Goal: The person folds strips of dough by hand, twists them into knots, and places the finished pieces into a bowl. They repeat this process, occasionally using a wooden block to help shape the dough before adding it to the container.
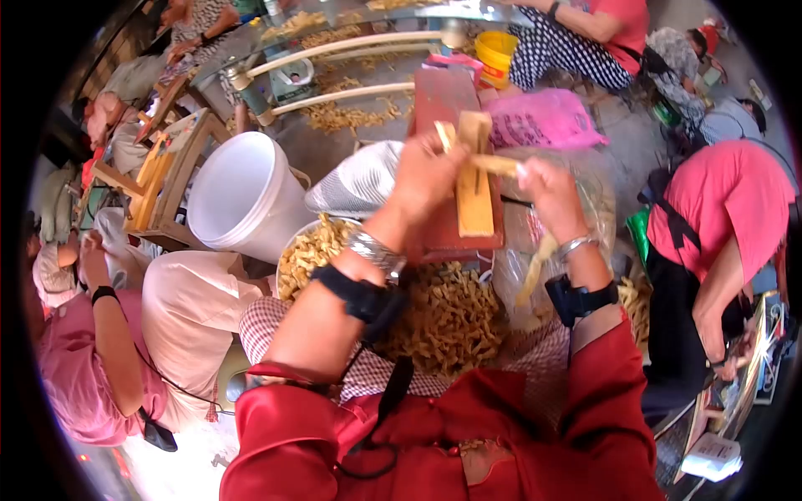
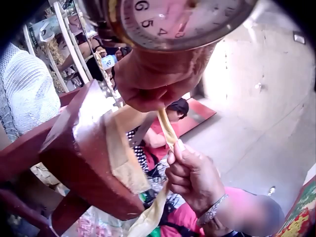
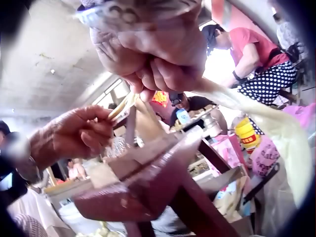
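Both hands hold one pale yellow strip point(image 1: 497, 164), soft and flat like bean curd skin, stretched taut over a red wooden bench point(image 1: 434, 100). My left hand point(image 1: 426, 179) pinches its left part, and a short piece sticks up past the fingers. On the other side my right hand point(image 1: 551, 192) pinches the strip between thumb and fingers; its long tail point(image 3: 276, 123) hangs loose below that hand. Beneath the strip, a yellow wooden board point(image 1: 476, 213) with a dark upright blade-like piece is fixed on the bench end. Left fingertips are right beside this board.
Below the bench lies a heap of tan knotted pieces point(image 1: 455, 317), with more knots point(image 1: 313, 259) in a container to its left. A white bucket point(image 1: 238, 188) stands farther left. Plastic sheeting and a pink bag point(image 1: 543, 119) lie right of the bench. People sit close on both sides.
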{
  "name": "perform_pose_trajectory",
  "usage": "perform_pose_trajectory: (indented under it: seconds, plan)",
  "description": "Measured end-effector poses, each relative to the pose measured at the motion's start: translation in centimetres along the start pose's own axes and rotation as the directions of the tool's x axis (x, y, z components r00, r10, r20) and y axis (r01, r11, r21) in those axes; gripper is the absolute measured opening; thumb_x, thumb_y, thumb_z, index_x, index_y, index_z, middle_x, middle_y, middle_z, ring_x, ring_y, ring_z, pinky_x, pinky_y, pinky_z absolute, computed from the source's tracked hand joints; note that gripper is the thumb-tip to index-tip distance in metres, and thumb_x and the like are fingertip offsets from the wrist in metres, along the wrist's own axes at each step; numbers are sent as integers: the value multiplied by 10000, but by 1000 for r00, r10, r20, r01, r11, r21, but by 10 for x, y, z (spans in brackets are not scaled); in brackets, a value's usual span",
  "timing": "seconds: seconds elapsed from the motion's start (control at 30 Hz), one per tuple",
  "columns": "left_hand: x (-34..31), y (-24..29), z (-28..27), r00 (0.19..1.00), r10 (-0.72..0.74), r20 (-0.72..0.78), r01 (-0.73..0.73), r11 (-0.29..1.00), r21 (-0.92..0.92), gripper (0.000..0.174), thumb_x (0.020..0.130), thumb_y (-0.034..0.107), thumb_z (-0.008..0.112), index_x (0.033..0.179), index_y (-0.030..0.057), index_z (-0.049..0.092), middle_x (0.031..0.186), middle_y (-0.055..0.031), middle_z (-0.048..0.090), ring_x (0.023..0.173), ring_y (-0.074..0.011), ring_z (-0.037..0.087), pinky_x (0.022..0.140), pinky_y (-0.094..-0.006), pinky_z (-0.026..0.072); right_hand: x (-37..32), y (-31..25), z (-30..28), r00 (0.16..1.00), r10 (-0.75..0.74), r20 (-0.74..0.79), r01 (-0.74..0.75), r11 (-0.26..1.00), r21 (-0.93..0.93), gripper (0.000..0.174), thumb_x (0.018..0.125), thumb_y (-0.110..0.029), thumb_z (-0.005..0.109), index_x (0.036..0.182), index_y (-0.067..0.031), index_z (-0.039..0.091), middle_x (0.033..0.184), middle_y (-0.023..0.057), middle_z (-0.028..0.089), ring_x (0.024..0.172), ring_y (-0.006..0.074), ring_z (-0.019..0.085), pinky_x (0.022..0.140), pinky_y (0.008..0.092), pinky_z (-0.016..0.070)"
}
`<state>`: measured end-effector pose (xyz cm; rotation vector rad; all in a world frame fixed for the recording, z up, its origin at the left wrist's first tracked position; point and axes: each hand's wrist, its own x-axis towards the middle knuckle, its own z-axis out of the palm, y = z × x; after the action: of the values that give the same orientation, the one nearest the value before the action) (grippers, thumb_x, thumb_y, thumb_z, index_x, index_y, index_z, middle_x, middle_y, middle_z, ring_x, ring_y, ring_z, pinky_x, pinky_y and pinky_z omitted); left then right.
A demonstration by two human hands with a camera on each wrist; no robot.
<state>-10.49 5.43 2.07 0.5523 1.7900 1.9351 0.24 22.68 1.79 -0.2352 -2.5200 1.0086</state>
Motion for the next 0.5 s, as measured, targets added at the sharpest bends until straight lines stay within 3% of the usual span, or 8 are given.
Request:
perform_pose_trajectory:
  seconds: [0.07, 0.1, 0.17, 0.2, 0.23, 0.33, 0.43, 0.5]
  plan:
    - [12, -28, 1, 985, 140, -97, -106, 949, 296, 136, 843, 128, 584, 801, 9, 636, 660, -32, 608, 582, -122, 574, 549, -280, 481, -9, 31, 25, 994, 49, 96, -55, 997, 60, 315, 890, -276, 489, 692, -31, 509, 607, 158, 516, 560, 305, 507, 551, 392, 394]
    - [15, -43, -4, 957, 260, -131, -159, 842, 515, 147, 842, 132, 579, 801, 6, 642, 667, -41, 619, 606, -129, 587, 579, -292, 488, -19, 39, 33, 997, 32, 70, -29, 999, -44, 297, 890, -252, 485, 690, -34, 519, 613, 153, 516, 567, 284, 507, 563, 388, 398]
    - [6, -54, -21, 970, 221, -106, -144, 865, 481, 201, 867, 184, 580, 792, 12, 652, 636, -37, 609, 563, -106, 555, 519, -266, 459, -45, 34, 31, 989, 129, 76, -140, 977, 161, 314, 910, -253, 488, 701, -24, 537, 584, 50, 493, 580, 157, 484, 559, 331, 386]
    - [-12, -25, -24, 998, 1, -60, 23, 919, 393, 232, 872, 220, 593, 778, 15, 649, 631, -31, 609, 543, -92, 537, 488, -254, 438, -57, 35, 30, 977, 195, 86, -210, 951, 226, 323, 923, -265, 491, 699, -38, 543, 568, -4, 449, 549, 91, 445, 510, 279, 354]
    - [-37, 6, -24, 974, -225, 14, 210, 927, 310, 267, 878, 256, 607, 763, 18, 646, 627, -25, 608, 524, -77, 520, 457, -242, 417, -69, 15, 24, 897, 397, 197, -443, 816, 372, 311, 931, -252, 487, 701, -51, 545, 570, -33, 431, 507, 52, 395, 462, 235, 312]
    - [-80, 14, -27, 965, -226, 130, 174, 931, 320, 295, 905, 282, 584, 766, 28, 638, 618, -10, 600, 491, -47, 490, 416, -214, 384, -95, -40, 19, 936, 278, 217, -352, 771, 531, 243, 937, -240, 495, 835, -38, 584, 600, -65, 451, 527, 26, 402, 466, 210, 330]
    - [-124, -21, -32, 959, -211, 190, 156, 951, 267, 243, 923, 241, 557, 872, 16, 633, 640, -10, 611, 504, -40, 506, 423, -192, 401, -121, -71, 25, 941, 148, 305, -302, 775, 555, 232, 925, -252, 540, 879, -26, 556, 609, -18, 501, 539, 53, 461, 481, 239, 386]
    - [-152, -43, -35, 927, -332, 173, 281, 922, 268, 234, 912, 229, 576, 955, 3, 615, 695, -35, 628, 525, -54, 536, 434, -184, 421, -136, -85, 37, 960, -29, 280, -124, 850, 512, 253, 912, -258, 568, 850, -13, 553, 619, 49, 547, 534, 127, 531, 499, 286, 430]
